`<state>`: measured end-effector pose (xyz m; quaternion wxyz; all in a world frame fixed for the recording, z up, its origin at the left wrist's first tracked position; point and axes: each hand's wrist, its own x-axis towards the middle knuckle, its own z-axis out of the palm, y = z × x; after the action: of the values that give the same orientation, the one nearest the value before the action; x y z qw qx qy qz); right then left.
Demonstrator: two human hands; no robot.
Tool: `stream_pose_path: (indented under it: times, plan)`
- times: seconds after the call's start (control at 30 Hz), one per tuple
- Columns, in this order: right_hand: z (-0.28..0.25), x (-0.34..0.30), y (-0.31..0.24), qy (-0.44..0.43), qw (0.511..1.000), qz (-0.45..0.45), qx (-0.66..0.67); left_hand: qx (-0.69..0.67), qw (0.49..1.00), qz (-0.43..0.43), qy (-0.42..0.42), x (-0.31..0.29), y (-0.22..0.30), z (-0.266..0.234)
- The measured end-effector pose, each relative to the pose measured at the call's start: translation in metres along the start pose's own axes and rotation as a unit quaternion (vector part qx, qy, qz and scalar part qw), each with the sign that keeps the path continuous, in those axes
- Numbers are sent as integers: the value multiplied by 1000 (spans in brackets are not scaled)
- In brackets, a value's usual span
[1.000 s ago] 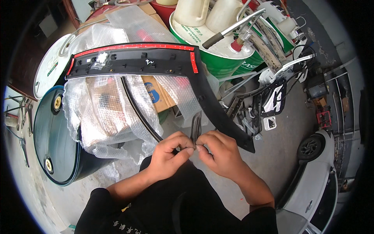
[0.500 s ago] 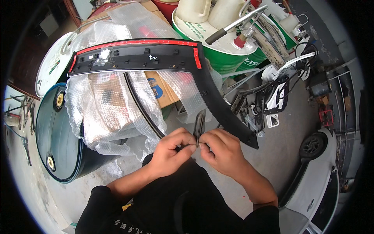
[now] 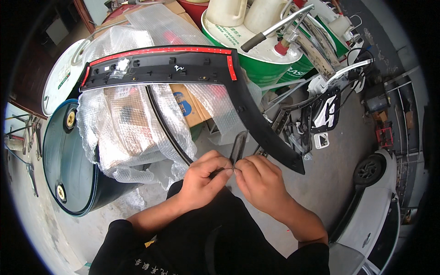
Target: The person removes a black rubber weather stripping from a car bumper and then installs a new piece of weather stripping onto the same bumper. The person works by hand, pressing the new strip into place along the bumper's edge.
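Observation:
A long black rubber trim strip (image 3: 161,120) runs down from beneath the black curved wheel-arch trim panel (image 3: 197,68) into my left hand (image 3: 204,178). My left fingers are closed around it. Between both hands a folded dark end (image 3: 238,145) of the strip sticks up. My right hand (image 3: 263,181) pinches at its base, thumb and fingertips almost meeting those of my left. Exactly what lies between the fingertips is too small to make out. Red backing tape (image 3: 160,50) lines the panel's upper edge, and small clips dot its inner face.
Bubble wrap (image 3: 128,137) covers a cardboard box (image 3: 195,107) under the panel. A dark blue drum (image 3: 68,156) lies left; a green-and-white drum (image 3: 270,68) bearing jugs and a pump handle stands at the back. Metal parts (image 3: 321,117) and a white car (image 3: 366,220) are on the right.
The folded strip end between my hands now leans further right and looks wider. My right hand's fingers have shifted slightly, while the panel has stayed put.

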<state>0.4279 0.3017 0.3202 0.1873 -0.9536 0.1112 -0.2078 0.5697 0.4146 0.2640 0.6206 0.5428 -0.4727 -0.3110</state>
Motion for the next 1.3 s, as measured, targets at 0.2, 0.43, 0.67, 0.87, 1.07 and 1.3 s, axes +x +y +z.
stream_pose_path:
  times: [0.2,0.43,0.67,0.87,1.07,1.3]
  plan:
    - [2,-2,0,23,999,-12,-28,6,999,47,-11,2,5,3]
    - [8,-2,16,55,998,-5,26,-33,999,-17,-38,3,1,4]
    - [-7,6,29,85,994,28,59,-90,990,-100,-39,-6,-4,2]
    - [-17,-2,31,78,985,140,69,-159,975,-156,4,-10,-12,9]
    - [-6,5,13,54,995,42,74,-131,980,-152,12,-8,-9,11]
    - [1,3,20,29,992,101,71,-119,987,-110,18,-9,-17,16]
